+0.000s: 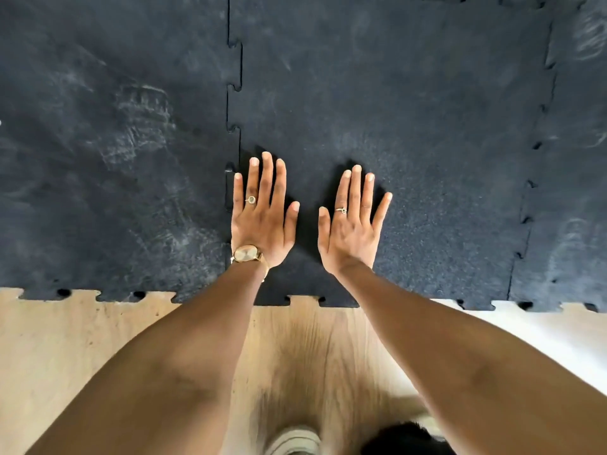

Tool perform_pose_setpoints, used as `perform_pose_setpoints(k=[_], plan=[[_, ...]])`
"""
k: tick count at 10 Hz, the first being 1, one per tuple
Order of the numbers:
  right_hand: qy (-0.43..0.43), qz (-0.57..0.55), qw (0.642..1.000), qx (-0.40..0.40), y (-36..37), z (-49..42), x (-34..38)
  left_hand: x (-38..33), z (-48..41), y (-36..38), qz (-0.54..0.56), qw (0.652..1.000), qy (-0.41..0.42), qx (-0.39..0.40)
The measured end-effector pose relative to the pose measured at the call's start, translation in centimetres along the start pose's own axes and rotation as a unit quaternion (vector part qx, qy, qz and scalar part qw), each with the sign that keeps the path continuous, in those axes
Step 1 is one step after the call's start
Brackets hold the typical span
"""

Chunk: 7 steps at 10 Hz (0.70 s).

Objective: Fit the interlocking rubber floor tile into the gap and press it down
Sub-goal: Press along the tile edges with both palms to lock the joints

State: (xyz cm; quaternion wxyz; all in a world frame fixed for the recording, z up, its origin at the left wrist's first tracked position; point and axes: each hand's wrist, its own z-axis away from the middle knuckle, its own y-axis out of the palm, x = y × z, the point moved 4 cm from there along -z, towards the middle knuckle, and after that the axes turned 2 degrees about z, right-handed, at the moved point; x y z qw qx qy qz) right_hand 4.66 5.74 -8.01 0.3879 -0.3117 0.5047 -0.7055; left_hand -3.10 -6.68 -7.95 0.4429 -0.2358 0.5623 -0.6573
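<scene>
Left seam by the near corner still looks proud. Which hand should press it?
Left. The left hand lies flat on the tile with its little finger right along the left seam. The right hand lies flat nearer the tile's middle, farther from it.

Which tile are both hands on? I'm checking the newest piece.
The middle tile: left hand and right hand lie flat on it; the scuffed side tiles go untouched.

black speckled rubber tile [410,142], lying flat, puzzle-tab edges meshed with left neighbour tile [98,159], right-side seam tabs partly gapped, near edge on wood floor [82,339]
</scene>
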Motion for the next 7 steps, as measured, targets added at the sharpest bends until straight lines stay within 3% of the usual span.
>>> perform_pose_setpoints(k=[4, 5, 6, 7], plan=[[-0.006, 0.017, 1.0, -0.01, 0.0, 0.2, -0.3, 0.2, 0.1, 0.2, -0.023, 0.999, 0.002, -0.027], [-0.051, 0.044, 0.997, 0.04, -1.1, 0.7, -0.9, -0.4, 0.3, 0.1, -0.039, 0.999, 0.011, -0.026], [-0.131, 0.044, 0.985, 0.104, -3.5, 3.8, -3.7, -0.3, 0.7, -1.2, -0.05, 0.997, -0.007, 0.053], [-0.091, 0.056, 0.983, 0.15, -7.1, 10.1, -9.2, -2.6, 4.0, -4.3, -0.075, 0.985, 0.0, 0.156]])
